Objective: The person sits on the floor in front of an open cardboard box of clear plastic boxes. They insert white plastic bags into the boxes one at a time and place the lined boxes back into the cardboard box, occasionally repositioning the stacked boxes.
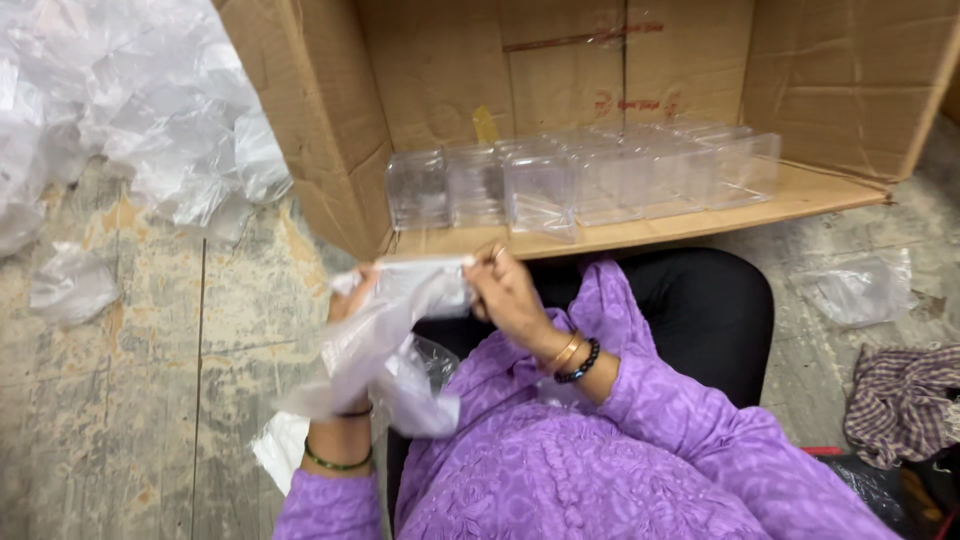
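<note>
Seen from the head camera, both hands work in front of the person's lap, just below the near edge of a big cardboard box (430, 70) lying on its side. The right hand (508, 290) is closed narrowly, fingertips pinched on the top edge of a thin clear plastic bag (385, 335); bangles and a dark bead bracelet sit on its wrist. The left hand (350, 290) is mostly hidden behind the bag, and only some fingers show at the bag's upper left corner, where they seem to grip it; how far they are closed I cannot tell. The bag hangs crumpled between the two hands and drapes down over the left forearm, above the purple sleeves. Inside the box, a row of clear plastic containers (580, 180) stands side by side on the lower flap, close to the hands but apart from them. A heap of loose plastic wrap (140, 110) lies on the worn floor (120, 400) at the left, and a checked cloth (905, 400) lies at the right.
</note>
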Available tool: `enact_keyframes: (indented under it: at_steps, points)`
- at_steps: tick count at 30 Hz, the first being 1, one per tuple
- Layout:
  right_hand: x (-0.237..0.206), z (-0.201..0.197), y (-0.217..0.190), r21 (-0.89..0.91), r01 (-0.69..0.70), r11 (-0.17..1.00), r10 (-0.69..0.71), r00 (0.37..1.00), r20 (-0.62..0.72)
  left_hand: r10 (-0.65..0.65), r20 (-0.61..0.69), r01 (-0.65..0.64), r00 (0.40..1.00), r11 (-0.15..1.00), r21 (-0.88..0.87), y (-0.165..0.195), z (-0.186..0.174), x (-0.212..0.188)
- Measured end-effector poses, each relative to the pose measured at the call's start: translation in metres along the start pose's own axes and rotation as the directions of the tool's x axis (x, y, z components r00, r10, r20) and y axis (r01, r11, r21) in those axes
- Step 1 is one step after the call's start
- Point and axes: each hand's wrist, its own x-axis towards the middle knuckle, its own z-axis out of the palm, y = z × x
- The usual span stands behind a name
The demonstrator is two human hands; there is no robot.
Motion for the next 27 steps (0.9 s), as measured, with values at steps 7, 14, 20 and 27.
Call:
enact_keyframes:
  at_steps: [7, 14, 20, 27]
  points:
    - [-0.017, 0.023, 0.028, -0.573, 0.206, 0.793, -0.069, 0.965, 0.252, -0.227, -0.072, 0.235, 0.971, 0.96, 0.15, -0.043, 0.039, -0.008]
    - [-0.042, 0.022, -0.05, -0.646, 0.561, 0.517, -0.216, 0.816, 0.536, 0.05, -0.166, -0.05, 0.985, 0.999, 0.008, 0.037, 0.011, -0.02]
    - [-0.122, -0.147, -0.115, -0.4, 0.326, 0.856, -0.41, 0.901, -0.142, 0.321, -0.026, -0.319, 0.947, 0.928, -0.192, 0.171, -0.002, 0.015]
    - [-0.223, -0.378, -0.079, 0.071, 0.153, 0.986, -0.007, 0.457, -0.889, 0.383, -0.278, -0.445, 0.881, 0.869, -0.215, 0.213, -0.026, 0.114]
